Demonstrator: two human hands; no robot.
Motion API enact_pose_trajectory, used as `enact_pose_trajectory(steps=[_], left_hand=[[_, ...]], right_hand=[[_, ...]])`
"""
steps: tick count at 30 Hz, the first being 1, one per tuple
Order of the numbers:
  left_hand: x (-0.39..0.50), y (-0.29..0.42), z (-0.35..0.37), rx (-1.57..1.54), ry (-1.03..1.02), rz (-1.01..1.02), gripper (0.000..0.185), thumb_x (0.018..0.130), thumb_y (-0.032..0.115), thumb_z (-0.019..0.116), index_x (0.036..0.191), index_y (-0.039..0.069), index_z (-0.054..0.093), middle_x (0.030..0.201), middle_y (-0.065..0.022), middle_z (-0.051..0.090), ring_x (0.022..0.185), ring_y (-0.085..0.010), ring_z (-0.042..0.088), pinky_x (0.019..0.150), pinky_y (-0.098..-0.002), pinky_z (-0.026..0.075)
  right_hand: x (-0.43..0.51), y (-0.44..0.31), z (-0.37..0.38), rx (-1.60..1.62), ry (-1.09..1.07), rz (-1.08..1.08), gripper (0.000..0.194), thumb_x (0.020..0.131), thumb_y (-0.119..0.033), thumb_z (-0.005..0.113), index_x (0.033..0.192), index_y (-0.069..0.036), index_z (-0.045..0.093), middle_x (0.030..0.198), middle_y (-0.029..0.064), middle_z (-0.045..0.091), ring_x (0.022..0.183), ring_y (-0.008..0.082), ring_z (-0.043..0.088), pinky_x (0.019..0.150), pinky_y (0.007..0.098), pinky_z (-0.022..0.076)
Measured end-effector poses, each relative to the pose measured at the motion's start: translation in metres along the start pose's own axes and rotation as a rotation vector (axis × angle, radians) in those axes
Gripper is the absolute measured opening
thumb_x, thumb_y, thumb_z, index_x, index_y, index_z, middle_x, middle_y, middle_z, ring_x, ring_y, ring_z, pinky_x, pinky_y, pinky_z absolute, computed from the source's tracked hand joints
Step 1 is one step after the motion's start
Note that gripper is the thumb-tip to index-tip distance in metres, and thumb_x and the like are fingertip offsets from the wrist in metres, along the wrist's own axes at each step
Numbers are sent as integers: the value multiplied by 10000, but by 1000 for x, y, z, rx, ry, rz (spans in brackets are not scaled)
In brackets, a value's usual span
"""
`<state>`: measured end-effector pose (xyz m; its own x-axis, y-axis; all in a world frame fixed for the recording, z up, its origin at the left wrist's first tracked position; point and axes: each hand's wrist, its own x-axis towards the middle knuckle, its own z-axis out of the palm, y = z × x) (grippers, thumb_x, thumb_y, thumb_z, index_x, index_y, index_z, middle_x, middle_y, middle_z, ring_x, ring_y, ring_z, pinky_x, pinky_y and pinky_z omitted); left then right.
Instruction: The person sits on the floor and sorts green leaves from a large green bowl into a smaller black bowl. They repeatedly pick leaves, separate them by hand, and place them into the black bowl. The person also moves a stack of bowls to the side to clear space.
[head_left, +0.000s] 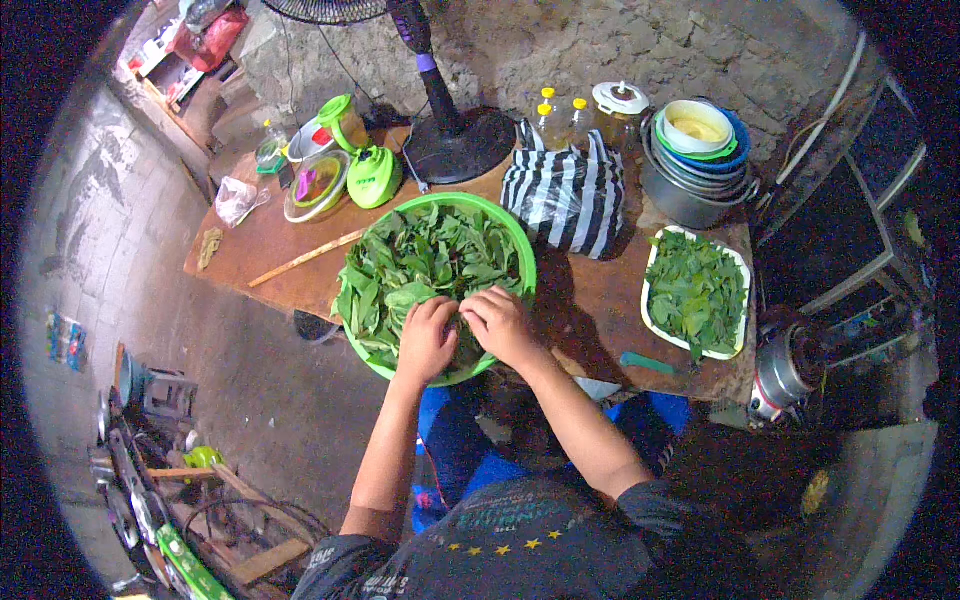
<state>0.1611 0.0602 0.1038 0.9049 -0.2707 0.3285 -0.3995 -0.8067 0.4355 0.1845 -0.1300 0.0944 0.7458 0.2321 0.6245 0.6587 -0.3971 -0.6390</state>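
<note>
A large bright green plastic basin (529, 259) rests at the front edge of the wooden table, heaped with green leaves (431, 251). Above its near side, my left hand (427, 343) and my right hand (501, 328) come together, backs up and fingertips almost touching. The fingers of both curl in and pinch leafy greens, largely hidden beneath them. A broad pale leaf (411, 295) lies against the left fingers. To the right, a white rectangular tray (646, 309) holds flatter, loose green leaves (694, 292). Near that tray lies a teal strip-like object (646, 363), perhaps a knife handle.
Behind the basin stand a pedestal fan (461, 146) and a black-and-white striped plastic bag (564, 196). Stacked pots and bowls (697, 184) occupy the back right. A wooden stick (306, 259), a green lidded container (373, 178) and a clear bowl (319, 187) are on the left.
</note>
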Motion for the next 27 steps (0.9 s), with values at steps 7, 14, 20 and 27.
enact_pose_trajectory(steps=[7,14,20,27], left_hand=[[-2,5,2,-197,-145,-180,305,991,221,701,1241,45,716,1158,-168,741,1114,-383,668,1145,-492,441],[-6,6,11,46,-13,34,211,953,184,718,1130,69,730,981,-134,717,992,-365,675,1162,-591,424],[-11,3,21,100,-37,-50,170,962,167,699,1115,122,758,955,-83,708,1016,-325,694,1163,-613,422],[-12,2,20,205,-48,-52,153,972,204,685,1081,134,766,921,-92,711,980,-326,707,1140,-583,455]], right_hand=[[-16,20,28,303,143,184,103,883,53,720,964,-6,700,948,136,721,868,334,722,780,396,580],[-25,22,24,148,82,116,142,880,5,745,1012,-36,714,994,128,700,954,347,689,853,431,562],[-22,19,6,18,-28,-27,169,849,-20,781,1006,-39,722,967,127,686,941,343,660,855,444,545],[-21,19,11,-328,-224,-169,59,899,-99,646,902,-43,662,944,123,616,947,333,620,852,451,550]])
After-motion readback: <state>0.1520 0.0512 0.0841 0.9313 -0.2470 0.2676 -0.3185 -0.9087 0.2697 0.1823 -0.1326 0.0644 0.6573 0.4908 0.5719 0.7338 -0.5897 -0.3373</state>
